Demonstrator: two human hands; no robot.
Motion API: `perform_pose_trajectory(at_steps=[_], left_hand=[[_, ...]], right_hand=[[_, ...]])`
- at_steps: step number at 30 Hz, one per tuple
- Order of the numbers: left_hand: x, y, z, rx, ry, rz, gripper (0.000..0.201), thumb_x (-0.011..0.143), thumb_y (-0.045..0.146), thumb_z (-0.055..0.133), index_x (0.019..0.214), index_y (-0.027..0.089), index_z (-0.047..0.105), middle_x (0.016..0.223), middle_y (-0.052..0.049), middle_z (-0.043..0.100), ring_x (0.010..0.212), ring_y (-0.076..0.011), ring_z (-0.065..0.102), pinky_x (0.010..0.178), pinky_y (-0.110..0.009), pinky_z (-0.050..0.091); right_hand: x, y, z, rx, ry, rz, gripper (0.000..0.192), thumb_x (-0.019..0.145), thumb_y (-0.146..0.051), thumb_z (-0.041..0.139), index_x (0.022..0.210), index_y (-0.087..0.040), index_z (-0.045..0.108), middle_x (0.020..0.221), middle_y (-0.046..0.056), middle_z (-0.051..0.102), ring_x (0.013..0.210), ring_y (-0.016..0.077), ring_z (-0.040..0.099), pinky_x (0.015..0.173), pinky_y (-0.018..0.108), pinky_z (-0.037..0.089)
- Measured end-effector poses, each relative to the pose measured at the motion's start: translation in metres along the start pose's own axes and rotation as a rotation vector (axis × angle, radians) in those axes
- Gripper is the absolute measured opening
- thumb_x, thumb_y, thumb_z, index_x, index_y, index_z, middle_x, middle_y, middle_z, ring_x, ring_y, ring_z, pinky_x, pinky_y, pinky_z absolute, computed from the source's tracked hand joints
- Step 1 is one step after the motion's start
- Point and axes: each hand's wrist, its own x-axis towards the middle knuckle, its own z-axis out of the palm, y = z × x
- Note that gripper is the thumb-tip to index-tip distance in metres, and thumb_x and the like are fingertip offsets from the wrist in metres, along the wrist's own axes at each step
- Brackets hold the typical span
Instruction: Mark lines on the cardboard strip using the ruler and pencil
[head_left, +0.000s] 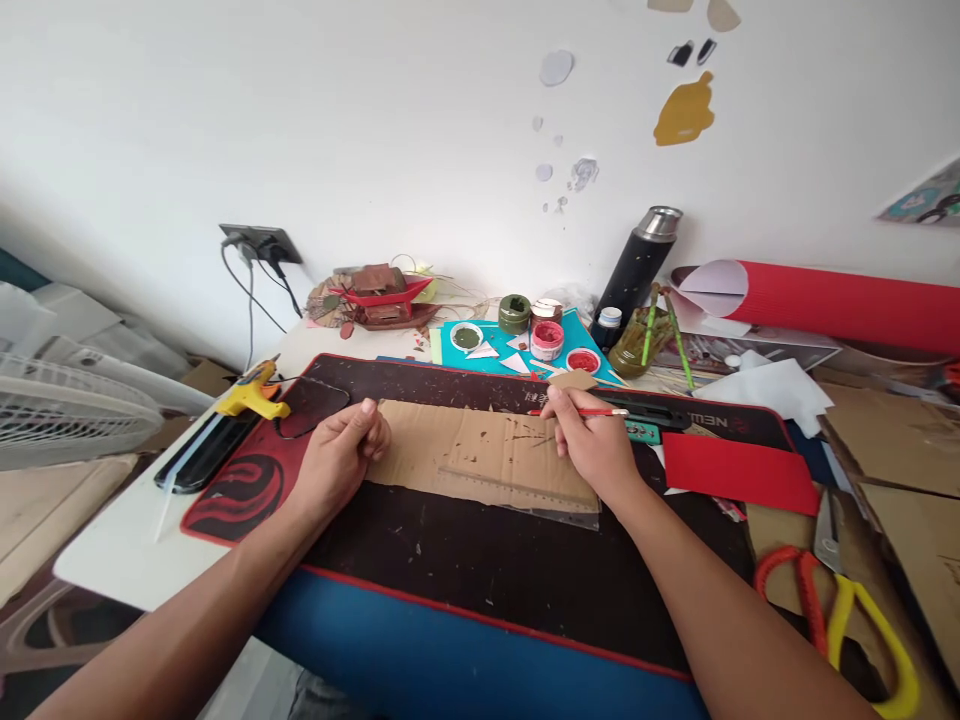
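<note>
A strip of brown cardboard (pixel 420 440) is laid flat on the black, red-edged mat (pixel 465 560), which is spread over the desk (pixel 112 560). A clear ruler (pixel 517 487) is set along the near edge of the cardboard, toward the right. A red pencil (pixel 609 412) is held by the right hand (pixel 589 440) at the far right part of the cardboard; the grip is pinched around the shaft. Whether the cardboard is touched by the pencil cannot be told. The left hand (pixel 349 440) is placed at the left end of the cardboard; its grip is pressed together, with the fingers curled in. At the left, a yellow glue gun (pixel 251 392) is noted above a black case (pixel 202 458). On the far side, paint jars (pixel 547 341) are grouped on blue sheets (pixel 450 355), with a black flask (pixel 636 265) positioned to their right. On the right, red card (pixel 739 472) is found, with scissors (pixel 827 540) placed nearer.
</note>
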Motion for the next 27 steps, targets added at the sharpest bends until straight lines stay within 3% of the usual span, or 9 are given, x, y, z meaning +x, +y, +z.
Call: perform_pose_trajectory(at_steps=[3, 5, 13, 27], left_hand=[[0.0077, -0.0013, -0.0023, -0.152, 0.06, -0.103, 0.05, 0.084, 0.067, 0.089, 0.086, 0.019, 0.076, 0.076, -0.007, 0.075, 0.062, -0.0155, 0.065, 0.057, -0.027, 0.051], [0.0094, -0.0014, -0.0026, -0.232, 0.082, -0.153, 0.054, 0.074, 0.06, 0.099, 0.099, 0.017, 0.082, 0.091, -0.011, 0.082, 0.07, -0.0175, 0.072, 0.062, -0.027, 0.056], [0.0083, -0.0019, -0.0001, -0.396, 0.107, -0.254, 0.05, 0.069, 0.047, 0.105, 0.1, 0.014, 0.084, 0.096, -0.014, 0.085, 0.069, -0.0169, 0.076, 0.059, -0.024, 0.058], [0.0067, 0.0064, 0.004, -0.385, 0.094, -0.292, 0.05, 0.063, 0.046, 0.108, 0.086, 0.016, 0.074, 0.083, -0.009, 0.083, 0.065, -0.0181, 0.078, 0.056, -0.023, 0.059]], right_hand=[[-0.0005, 0.0003, 0.0009, 0.0, -0.011, -0.012, 0.072, 0.095, -0.09, 0.058, 0.075, -0.022, 0.07, 0.046, -0.002, 0.054, 0.038, 0.0164, 0.055, 0.043, 0.028, 0.042], [-0.0006, 0.0006, 0.0012, -0.014, -0.009, -0.018, 0.072, 0.095, -0.09, 0.058, 0.075, -0.022, 0.07, 0.046, -0.002, 0.055, 0.038, 0.0163, 0.055, 0.043, 0.028, 0.041], [-0.0007, 0.0011, 0.0006, -0.048, -0.015, -0.026, 0.07, 0.098, -0.087, 0.056, 0.076, -0.023, 0.07, 0.046, -0.002, 0.055, 0.039, 0.0166, 0.056, 0.044, 0.028, 0.043], [-0.0019, -0.0012, 0.0009, -0.063, -0.023, -0.016, 0.073, 0.096, -0.091, 0.055, 0.076, -0.023, 0.07, 0.047, -0.002, 0.055, 0.039, 0.0172, 0.056, 0.045, 0.03, 0.042]])
